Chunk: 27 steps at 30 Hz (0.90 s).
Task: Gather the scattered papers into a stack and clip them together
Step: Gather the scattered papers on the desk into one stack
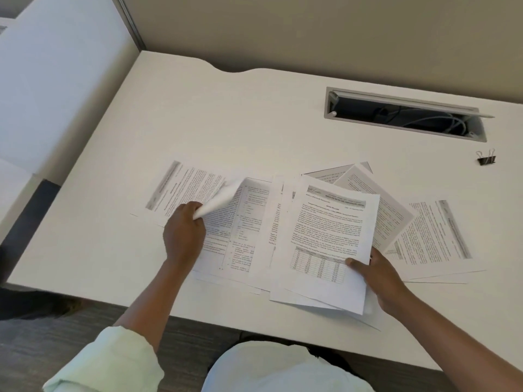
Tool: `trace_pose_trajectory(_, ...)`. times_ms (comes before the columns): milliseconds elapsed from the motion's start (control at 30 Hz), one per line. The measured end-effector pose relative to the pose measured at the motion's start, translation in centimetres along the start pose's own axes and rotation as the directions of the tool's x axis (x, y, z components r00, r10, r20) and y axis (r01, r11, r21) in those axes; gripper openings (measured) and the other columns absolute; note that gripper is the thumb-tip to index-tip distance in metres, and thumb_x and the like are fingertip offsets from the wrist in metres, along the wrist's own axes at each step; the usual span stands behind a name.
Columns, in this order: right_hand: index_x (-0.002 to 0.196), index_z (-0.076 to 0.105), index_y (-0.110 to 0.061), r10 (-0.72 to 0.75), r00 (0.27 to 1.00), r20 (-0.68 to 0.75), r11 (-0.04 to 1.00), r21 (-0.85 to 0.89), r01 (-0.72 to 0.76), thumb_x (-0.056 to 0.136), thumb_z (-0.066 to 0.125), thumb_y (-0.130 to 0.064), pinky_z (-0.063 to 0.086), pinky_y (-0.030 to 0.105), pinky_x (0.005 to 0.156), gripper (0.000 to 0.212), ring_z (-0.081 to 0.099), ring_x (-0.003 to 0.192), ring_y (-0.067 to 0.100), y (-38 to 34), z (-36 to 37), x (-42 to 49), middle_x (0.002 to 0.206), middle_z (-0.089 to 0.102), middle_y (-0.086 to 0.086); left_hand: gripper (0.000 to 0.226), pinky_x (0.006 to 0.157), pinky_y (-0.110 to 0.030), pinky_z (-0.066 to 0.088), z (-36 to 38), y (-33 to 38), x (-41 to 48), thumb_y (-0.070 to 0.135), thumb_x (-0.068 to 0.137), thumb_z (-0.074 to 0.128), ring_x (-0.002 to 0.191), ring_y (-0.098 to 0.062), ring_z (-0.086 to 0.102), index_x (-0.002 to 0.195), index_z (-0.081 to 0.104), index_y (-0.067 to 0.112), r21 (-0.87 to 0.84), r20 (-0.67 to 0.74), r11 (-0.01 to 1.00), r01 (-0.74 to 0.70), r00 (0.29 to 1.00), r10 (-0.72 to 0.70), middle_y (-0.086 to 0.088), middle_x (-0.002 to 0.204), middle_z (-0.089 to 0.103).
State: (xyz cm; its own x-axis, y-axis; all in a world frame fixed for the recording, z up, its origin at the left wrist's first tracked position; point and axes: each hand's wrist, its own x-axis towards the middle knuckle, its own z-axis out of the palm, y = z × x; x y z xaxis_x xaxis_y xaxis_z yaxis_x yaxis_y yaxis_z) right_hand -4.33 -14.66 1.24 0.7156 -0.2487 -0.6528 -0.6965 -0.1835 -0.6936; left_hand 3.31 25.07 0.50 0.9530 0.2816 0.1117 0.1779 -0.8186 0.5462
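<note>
Several printed sheets lie fanned across the white desk (pixel 254 114). My right hand (pixel 379 278) grips a loose stack of papers (pixel 328 244) at its lower right edge, thumb on top of the front sheet with a table on it. My left hand (pixel 184 233) pinches the curled corner of a sheet (pixel 218 203) at the left, lifting it off the pages beneath. More pages (pixel 435 236) lie flat at the right, and another sheet (pixel 184 185) lies at the far left. A black binder clip (pixel 486 158) stands alone at the far right of the desk.
An open cable slot (pixel 404 114) with wires is set into the desk at the back right. A white partition panel (pixel 56 80) stands along the left side. The desk's front edge runs just below the stack, above my lap.
</note>
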Motion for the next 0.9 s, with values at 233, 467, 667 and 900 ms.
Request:
trace_pose_trajectory(233,0.134,0.058,-0.032,0.032,0.998,0.049,0.999,0.041,-0.034,0.098,0.066,-0.017,0.049,0.047,0.106,0.039,0.064,0.118,0.019,-0.3,-1.4,-0.2,0.129,0.07,-0.008,0.037,0.08,-0.033,0.053,0.1,5.0,-3.0,-0.007,0.078,0.059,0.092,-0.023,0.07,0.107,0.075,0.009,-0.309,0.037,0.923,-0.231,0.967,0.254,-0.005,0.102,0.076)
trace_pose_trajectory(467,0.125,0.065,-0.028,0.163,0.983,0.085,0.905,0.383,-0.183,0.103,0.058,-0.037,0.055,0.043,0.091,0.025,0.069,0.112,0.02,0.1,-0.9,-1.7,0.117,0.076,-0.004,0.044,0.099,-0.042,0.05,4.7,6.3,-8.7,-0.003,0.068,0.086,0.124,-0.025,0.064,0.103,0.08,0.023,-0.307,0.267,0.725,-0.617,0.675,0.688,-0.002,0.118,0.076)
trace_pose_trajectory(667,0.135,0.057,-0.032,0.082,0.987,0.137,0.968,0.227,-0.112,0.098,0.068,-0.022,0.053,0.051,0.102,0.04,0.069,0.115,0.021,1.6,0.0,-2.2,0.127,0.073,-0.007,0.062,0.105,-0.055,0.05,5.7,6.7,-9.9,-0.002,0.071,0.083,0.138,-0.035,0.054,0.126,0.072,0.024,-0.238,0.373,0.748,-0.62,0.653,0.659,-0.01,0.144,0.062)
trace_pose_trajectory(900,0.131,0.062,-0.03,0.024,0.995,0.092,0.931,0.361,-0.056,0.098,0.064,-0.009,0.051,0.055,0.105,0.039,0.07,0.115,0.028,2.3,-0.2,-2.5,0.125,0.075,-0.001,0.066,0.088,-0.03,0.057,3.5,7.8,-8.8,-0.002,0.096,0.055,0.117,-0.019,0.063,0.152,0.042,0.03,-0.404,0.322,0.91,0.096,0.946,0.043,0.003,0.139,0.057)
